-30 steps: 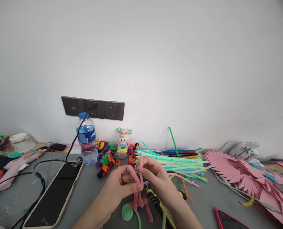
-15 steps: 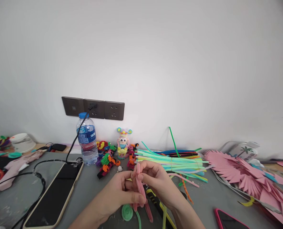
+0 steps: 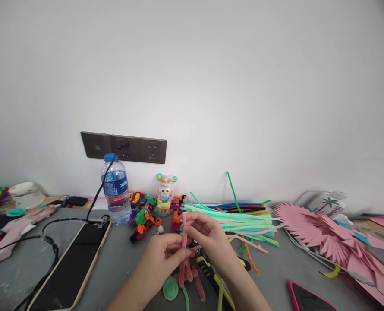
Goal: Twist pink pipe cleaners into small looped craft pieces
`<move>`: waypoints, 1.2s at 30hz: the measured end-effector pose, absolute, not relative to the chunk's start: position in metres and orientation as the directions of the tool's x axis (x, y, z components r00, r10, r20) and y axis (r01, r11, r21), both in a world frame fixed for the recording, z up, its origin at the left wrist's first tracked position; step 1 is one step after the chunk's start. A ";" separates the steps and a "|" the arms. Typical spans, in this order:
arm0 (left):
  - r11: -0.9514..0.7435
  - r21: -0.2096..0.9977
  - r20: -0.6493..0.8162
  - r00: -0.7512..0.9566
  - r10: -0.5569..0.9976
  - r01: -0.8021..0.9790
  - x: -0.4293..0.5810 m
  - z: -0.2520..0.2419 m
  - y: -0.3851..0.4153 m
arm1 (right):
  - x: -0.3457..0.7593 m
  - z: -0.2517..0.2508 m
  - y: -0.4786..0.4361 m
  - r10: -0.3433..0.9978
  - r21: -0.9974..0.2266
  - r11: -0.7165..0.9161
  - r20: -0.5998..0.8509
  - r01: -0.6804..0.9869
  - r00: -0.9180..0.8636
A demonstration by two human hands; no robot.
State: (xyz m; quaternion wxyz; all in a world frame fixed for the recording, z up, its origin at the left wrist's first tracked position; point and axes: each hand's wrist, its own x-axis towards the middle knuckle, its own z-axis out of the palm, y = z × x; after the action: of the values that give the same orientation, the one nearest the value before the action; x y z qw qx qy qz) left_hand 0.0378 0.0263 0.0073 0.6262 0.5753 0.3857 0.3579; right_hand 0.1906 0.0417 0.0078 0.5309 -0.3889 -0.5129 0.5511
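Pink pipe cleaner [image 3: 184,242] stands nearly upright between my two hands, folded into narrow strands. My left hand [image 3: 164,261] pinches it lower down, with the thumb across the front. Near its top end, my right hand [image 3: 208,237] grips it between thumb and fingers. Below the hands, more pink pipe cleaner pieces [image 3: 199,288] are visible; whether they join the held one I cannot tell. A mint green coil [image 3: 170,288] with a loose tail lies just under my left hand. Yellow-and-black handled pliers [image 3: 208,272] are partly hidden behind my right hand and wrist.
Behind my hands lies a bundle of coloured pipe cleaners [image 3: 243,222], beside a small figurine [image 3: 164,196] and colourful pipe cleaner shapes [image 3: 143,218]. A water bottle [image 3: 116,190] and a phone [image 3: 72,263] are left; folded pink paper [image 3: 324,237] and a pink-edged phone [image 3: 308,297] right.
My left hand has moved up the pink pipe cleaner, and the held strands are now more upright. More of the pink pieces underneath shows. The view has shifted slightly.
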 end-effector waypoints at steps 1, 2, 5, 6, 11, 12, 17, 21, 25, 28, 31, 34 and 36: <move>0.089 0.996 -0.070 0.454 0.888 -0.021 0.038 0.007 0.026 | 0.190 0.008 0.042 0.983 -0.978 0.099 0.124 -0.183 -0.133; 0.101 0.994 -0.070 0.460 0.885 -0.043 0.038 0.006 0.026 | 0.190 0.009 0.041 0.982 -0.977 0.108 0.134 -0.185 -0.133; 0.129 0.988 -0.078 0.457 0.886 -0.081 0.036 0.004 0.027 | 0.188 0.013 0.039 0.978 -0.971 0.123 0.153 -0.203 -0.141; 0.132 0.988 -0.083 0.454 0.887 -0.078 0.036 0.003 0.028 | 0.188 0.014 0.039 0.977 -0.971 0.124 0.155 -0.207 -0.145; 0.143 0.987 -0.099 0.432 0.896 -0.070 0.036 0.005 0.028 | 0.187 0.013 0.038 0.980 -0.965 0.115 0.148 -0.234 -0.132; 0.149 0.986 -0.105 0.425 0.899 -0.071 0.036 0.005 0.029 | 0.187 0.013 0.039 0.981 -0.963 0.113 0.148 -0.244 -0.129; 0.141 0.987 -0.099 0.389 0.916 -0.080 0.036 0.005 0.030 | 0.188 0.011 0.040 0.978 -0.957 0.131 0.168 -0.259 -0.126; 0.128 0.988 -0.088 0.363 0.927 -0.087 0.035 0.003 0.029 | 0.187 0.012 0.040 0.977 -0.963 0.133 0.167 -0.237 -0.133; 0.111 0.989 -0.069 0.366 0.928 -0.095 0.036 0.003 0.026 | 0.188 0.012 0.040 0.977 -0.966 0.125 0.160 -0.228 -0.143; 0.099 0.992 -0.067 0.361 0.930 -0.072 0.036 0.004 0.026 | 0.188 0.012 0.039 0.977 -0.965 0.111 0.149 -0.237 -0.150; 0.117 0.990 -0.083 0.360 0.929 -0.075 0.037 0.004 0.028 | 0.188 0.012 0.039 0.978 -0.963 0.111 0.150 -0.247 -0.148; 0.122 0.989 -0.086 0.337 0.938 -0.088 0.037 0.003 0.028 | 0.186 0.010 0.040 0.977 -0.962 0.112 0.153 -0.249 -0.150; 0.115 0.990 -0.083 0.319 0.944 -0.083 0.037 0.004 0.028 | 0.185 0.007 0.041 0.976 -0.961 0.126 0.165 -0.247 -0.143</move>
State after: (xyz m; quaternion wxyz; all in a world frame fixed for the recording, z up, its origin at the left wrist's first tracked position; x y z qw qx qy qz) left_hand 0.0368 0.0277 0.0037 0.6223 0.5218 0.4125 0.4127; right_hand 0.1850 0.0407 0.0068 0.5490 -0.3564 -0.5115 0.5568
